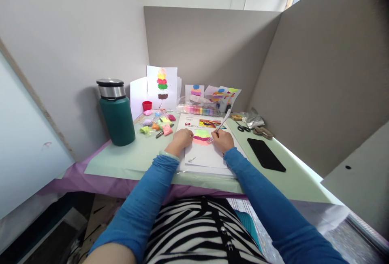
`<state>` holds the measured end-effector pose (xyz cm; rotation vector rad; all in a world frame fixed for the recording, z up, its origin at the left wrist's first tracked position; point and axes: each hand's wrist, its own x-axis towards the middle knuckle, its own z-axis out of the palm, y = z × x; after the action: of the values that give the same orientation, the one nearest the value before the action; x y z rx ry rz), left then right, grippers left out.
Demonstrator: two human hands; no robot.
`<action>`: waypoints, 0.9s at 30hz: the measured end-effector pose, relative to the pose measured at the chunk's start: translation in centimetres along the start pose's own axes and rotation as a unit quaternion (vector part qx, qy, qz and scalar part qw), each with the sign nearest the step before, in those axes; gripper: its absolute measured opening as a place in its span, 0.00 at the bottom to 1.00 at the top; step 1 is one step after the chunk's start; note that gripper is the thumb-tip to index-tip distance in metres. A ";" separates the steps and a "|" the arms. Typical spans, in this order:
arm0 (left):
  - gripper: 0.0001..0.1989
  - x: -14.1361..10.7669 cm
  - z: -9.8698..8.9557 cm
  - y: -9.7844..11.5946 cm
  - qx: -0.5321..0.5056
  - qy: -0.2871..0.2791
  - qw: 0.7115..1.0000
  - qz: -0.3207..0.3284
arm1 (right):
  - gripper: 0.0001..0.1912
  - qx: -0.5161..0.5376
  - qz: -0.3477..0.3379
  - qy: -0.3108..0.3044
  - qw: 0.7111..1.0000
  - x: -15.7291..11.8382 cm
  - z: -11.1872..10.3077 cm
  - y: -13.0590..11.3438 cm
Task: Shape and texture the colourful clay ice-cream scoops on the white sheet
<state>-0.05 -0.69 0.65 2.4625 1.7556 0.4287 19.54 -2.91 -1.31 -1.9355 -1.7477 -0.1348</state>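
On a white sheet [202,156] lie flat bands of yellow-green, magenta and salmon-pink clay [201,137]. My right hand [223,141] is closed round a pale fork [223,120], its tines down on the right end of the salmon band. At the left edge of the bands rests my left hand [183,138], fingers curled together near the paper; whatever is between them, if anything, is too small to make out. Small bags of coloured clay [156,125] and a pen [159,134] lie to the left of it.
A green bottle [117,120] stands at the left. Pictures [162,88] lean at the back, behind a pack of coloured clay [199,110] and beside a red cup [147,105]. Scissors [243,128] and a black phone [266,154] lie at the right.
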 end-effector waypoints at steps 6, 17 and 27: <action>0.16 -0.2 -0.2 0.1 0.004 -0.003 1.000 -0.002 | 0.17 0.003 0.002 -0.002 1.000 -0.1 -0.1 -0.1; 0.16 -0.3 -0.3 0.2 0.004 -0.004 1.000 -0.005 | 0.16 0.004 0.001 0.000 1.000 -0.2 -0.2 -0.2; 0.16 -0.1 -0.2 0.2 -0.001 -0.004 1.000 -0.002 | 0.17 0.014 0.012 -0.011 1.000 0.0 0.0 0.0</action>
<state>0.00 -0.89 0.83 2.4555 1.7574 0.4196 19.50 -2.92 -1.26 -1.9448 -1.7296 -0.0809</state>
